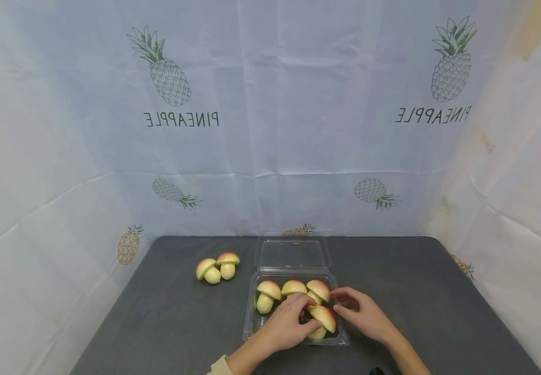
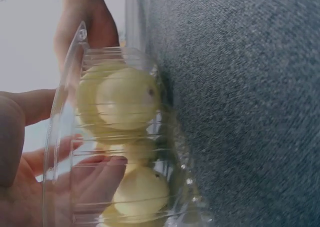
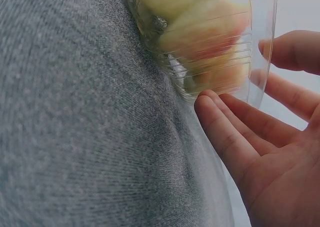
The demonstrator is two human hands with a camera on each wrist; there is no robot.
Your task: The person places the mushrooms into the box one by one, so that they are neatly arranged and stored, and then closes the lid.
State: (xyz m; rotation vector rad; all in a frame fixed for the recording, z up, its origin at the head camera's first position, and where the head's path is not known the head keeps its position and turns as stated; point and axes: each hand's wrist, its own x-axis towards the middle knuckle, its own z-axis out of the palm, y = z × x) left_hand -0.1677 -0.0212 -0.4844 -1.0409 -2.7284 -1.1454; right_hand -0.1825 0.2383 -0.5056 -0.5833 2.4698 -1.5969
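Note:
A clear plastic clamshell box (image 1: 249,330) with its lid (image 1: 292,253) folded back holds several yellow mushroom-shaped pieces with reddish caps. My left hand (image 1: 289,323) reaches into the box from the front, its fingers loosely bent beside a mushroom piece (image 1: 325,316) at the front right. In the left wrist view, the fingers (image 2: 100,179) show through the box wall, next to pale round stem ends. My right hand (image 1: 361,315) is at the box's right side, thumb and fingers apart. In the right wrist view, several fingertips (image 3: 205,104) are right at the outer wall.
Two more mushroom pieces, one tilted (image 1: 208,271) and one upright (image 1: 228,265), are together on the dark table (image 1: 167,312), left of the box. A white cloth (image 1: 270,146) with pineapple prints hangs behind and along both sides.

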